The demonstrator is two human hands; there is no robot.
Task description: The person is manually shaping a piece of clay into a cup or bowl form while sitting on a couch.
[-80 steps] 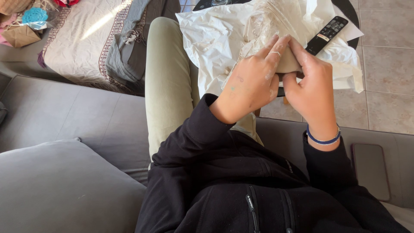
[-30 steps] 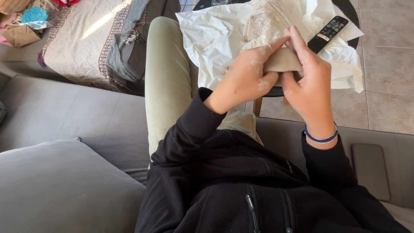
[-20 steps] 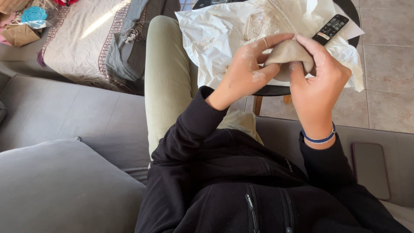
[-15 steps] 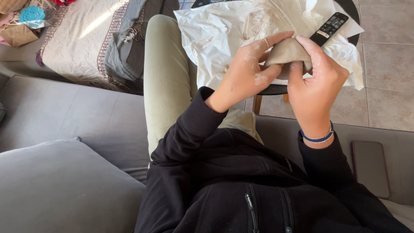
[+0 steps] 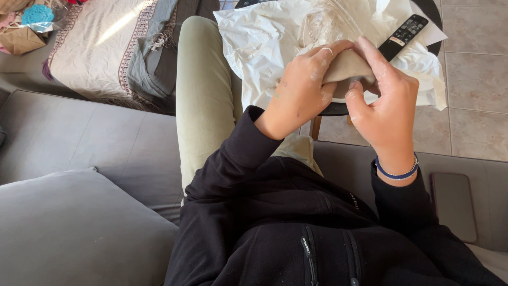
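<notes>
Together, both hands, left (image 5: 299, 90) and right (image 5: 386, 106), fingers curled tight around one beige clay lump (image 5: 346, 66).

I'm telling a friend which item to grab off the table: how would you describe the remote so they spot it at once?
Start at the small round table beyond the person's knees, draped in crumpled white paper. At its far right edge, just past the right hand, lies the remote control. It is the one slim black bar with rows of buttons, dark against the white paper.
</notes>
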